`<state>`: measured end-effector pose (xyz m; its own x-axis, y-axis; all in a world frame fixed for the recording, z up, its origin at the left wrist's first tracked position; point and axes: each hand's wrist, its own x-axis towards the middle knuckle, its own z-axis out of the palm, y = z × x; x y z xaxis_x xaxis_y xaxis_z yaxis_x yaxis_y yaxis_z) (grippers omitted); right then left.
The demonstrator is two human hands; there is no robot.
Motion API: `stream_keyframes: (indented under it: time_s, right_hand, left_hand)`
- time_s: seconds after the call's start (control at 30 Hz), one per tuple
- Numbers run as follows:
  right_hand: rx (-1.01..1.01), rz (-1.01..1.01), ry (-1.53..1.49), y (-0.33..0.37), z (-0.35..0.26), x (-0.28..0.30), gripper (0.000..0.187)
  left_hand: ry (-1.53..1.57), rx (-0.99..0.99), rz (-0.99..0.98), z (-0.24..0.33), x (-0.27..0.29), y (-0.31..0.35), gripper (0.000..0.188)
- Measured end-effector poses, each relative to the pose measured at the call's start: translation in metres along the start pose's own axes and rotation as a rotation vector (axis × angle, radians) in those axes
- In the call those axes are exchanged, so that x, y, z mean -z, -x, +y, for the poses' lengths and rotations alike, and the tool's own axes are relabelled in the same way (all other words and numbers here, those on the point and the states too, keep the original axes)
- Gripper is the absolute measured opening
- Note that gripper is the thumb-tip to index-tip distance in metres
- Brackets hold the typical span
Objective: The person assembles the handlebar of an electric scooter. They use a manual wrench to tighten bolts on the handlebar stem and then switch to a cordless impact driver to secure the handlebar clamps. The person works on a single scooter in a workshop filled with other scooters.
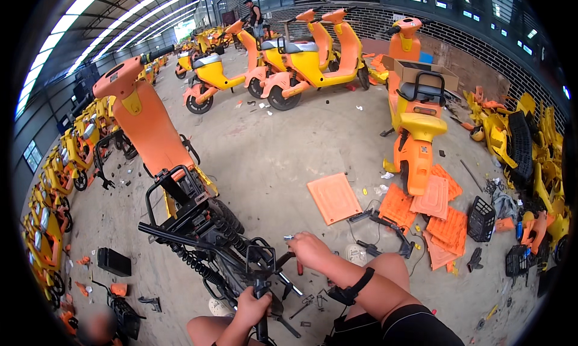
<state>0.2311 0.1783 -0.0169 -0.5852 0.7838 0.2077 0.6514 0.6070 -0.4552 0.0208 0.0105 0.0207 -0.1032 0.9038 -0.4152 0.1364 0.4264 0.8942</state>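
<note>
1. Nearest the camera: left hand wrapped around a black, stubby part at the near end of a partly stripped scooter with black tubular frame; right hand apart from it, closed on a small, silvery metal piece. Just below the right hand, a red-handled tool; cannot tell whether gripped too. Around the right forearm, a black strap.

2. Far left: long row of yellow-and-orange scooters, curving along the wall.

3. Lower left, on the grey concrete floor: black, box-shaped block, with a small orange fragment near it.

4. Left of middle: tall orange front panel of the stripped scooter, turned away from the hands, with a black coil spring at the near end.

5. Middle, farther back: parked yellow scooters with orange front panels; beyond, a person in a dark sleeveless top.

6. Just below the right hand's side: scattered small metal parts.

7. Right of middle: square orange panel, flat; beside it, overlapping orange panels.

8. Far right: black plastic crate and heaped yellow body parts.
</note>
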Motion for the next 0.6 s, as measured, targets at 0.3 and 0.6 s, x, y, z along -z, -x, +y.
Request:
stream_keyframes:
  time_s: [0.3,0.6]
  right_hand:
    - [0.014,0.117,-0.061,0.008,-0.008,0.005,0.021]
    - [0.036,0.279,-0.139,0.002,-0.023,0.008,0.021]
  left_hand:
    - [0.165,-0.010,-0.040,-0.002,-0.007,0.001,0.016]
    - [0.064,-0.018,0.019,0.006,0.000,0.006,0.020]
